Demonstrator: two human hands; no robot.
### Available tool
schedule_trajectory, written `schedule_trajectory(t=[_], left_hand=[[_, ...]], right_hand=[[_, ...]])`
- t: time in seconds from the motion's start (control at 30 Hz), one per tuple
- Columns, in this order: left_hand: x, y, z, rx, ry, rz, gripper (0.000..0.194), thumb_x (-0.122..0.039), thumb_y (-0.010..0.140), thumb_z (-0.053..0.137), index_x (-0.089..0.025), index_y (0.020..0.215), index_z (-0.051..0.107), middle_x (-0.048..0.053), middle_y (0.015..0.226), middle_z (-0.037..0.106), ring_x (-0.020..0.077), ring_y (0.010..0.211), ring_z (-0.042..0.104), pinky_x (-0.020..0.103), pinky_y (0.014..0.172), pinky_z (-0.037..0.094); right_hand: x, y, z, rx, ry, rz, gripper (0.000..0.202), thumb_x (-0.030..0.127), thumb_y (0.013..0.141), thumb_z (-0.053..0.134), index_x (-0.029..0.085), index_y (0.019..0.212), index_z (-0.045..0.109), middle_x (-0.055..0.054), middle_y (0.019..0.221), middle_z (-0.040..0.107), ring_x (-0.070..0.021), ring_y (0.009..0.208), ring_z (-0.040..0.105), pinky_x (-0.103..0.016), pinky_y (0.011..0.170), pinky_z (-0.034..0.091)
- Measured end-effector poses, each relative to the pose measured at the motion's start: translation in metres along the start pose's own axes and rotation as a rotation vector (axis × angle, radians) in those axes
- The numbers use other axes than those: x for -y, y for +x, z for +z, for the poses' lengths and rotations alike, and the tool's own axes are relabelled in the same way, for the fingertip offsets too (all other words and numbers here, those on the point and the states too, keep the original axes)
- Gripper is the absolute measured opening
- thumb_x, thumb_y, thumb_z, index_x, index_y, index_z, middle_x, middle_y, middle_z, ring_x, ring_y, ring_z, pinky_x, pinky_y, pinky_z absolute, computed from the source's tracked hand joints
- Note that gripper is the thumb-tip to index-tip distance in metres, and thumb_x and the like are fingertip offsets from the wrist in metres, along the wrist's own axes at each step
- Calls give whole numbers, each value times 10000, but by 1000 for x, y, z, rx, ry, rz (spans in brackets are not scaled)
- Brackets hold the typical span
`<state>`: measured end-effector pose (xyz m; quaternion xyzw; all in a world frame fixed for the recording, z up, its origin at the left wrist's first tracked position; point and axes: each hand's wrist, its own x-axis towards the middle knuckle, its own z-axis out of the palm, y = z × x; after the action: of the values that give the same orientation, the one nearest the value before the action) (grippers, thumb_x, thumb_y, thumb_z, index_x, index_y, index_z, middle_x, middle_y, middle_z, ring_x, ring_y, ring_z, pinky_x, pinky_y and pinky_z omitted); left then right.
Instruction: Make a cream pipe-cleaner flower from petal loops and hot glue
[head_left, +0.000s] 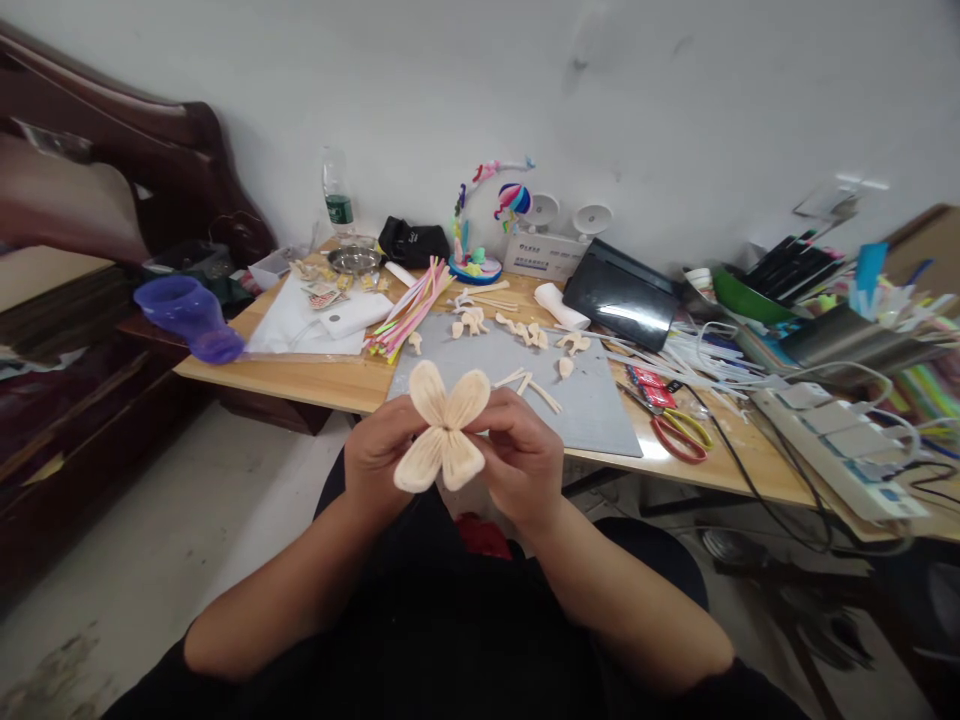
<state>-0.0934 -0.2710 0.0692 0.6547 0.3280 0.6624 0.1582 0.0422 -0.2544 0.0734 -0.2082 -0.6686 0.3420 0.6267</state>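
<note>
A cream four-petalled flower [427, 457], fuzzy like pipe cleaner, faces me above the table's front edge. My left hand [379, 450] is closed on it from the left, its fingers partly behind the petals. From the right, my right hand [525, 455] pinches the flower near its right petals. What the fingertips grip behind the petals is hidden. Beyond the hands lies a grey mat [600, 405] bearing small cream shaped pieces [529, 332] and short cream stems [541, 392].
Scissors [679, 435] with red and yellow handles lie right of the mat, near a power strip [840, 450] with cables. Coloured pipe cleaners [412, 305] lie at the back left. A black glossy case [622, 292] and a decorated stand [474, 268] are near the wall.
</note>
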Motion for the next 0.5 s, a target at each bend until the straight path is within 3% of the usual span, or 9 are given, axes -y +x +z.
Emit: schedule_trajectory(t=[0.13, 0.23, 0.37, 0.5], left_hand=[[13, 1, -7, 23, 9, -82, 160, -145, 627, 728, -204, 776, 718, 36, 800, 701, 168, 698, 626, 265, 620, 473], [26, 1, -8, -70, -62, -173, 152, -199, 622, 735, -204, 773, 721, 45, 820, 698, 190, 733, 625, 309, 677, 481], [37, 7, -7, -236, -285, -270, 81, -222, 634, 721, -224, 714, 705, 24, 770, 676, 197, 793, 624, 356, 772, 479], [36, 11, -7, -242, -392, -301, 89, -189, 628, 721, -225, 705, 696, 22, 825, 687, 215, 906, 624, 395, 872, 460]], right_hand=[[-1, 9, 2, 40, -82, -35, 205, 66, 725, 637, 236, 837, 665, -8, 777, 599, -121, 734, 574, -271, 662, 457], [-7, 9, 4, 75, -96, -14, 190, 114, 774, 598, 245, 892, 671, -22, 840, 604, -126, 789, 580, -287, 722, 472], [-28, 1, 11, 10, 32, 216, 185, 229, 818, 559, 257, 980, 645, -34, 930, 604, -143, 885, 584, -304, 765, 490], [-43, -4, 23, 141, 246, 454, 211, 317, 803, 576, 258, 999, 629, -8, 828, 652, -141, 795, 624, -306, 729, 517]])
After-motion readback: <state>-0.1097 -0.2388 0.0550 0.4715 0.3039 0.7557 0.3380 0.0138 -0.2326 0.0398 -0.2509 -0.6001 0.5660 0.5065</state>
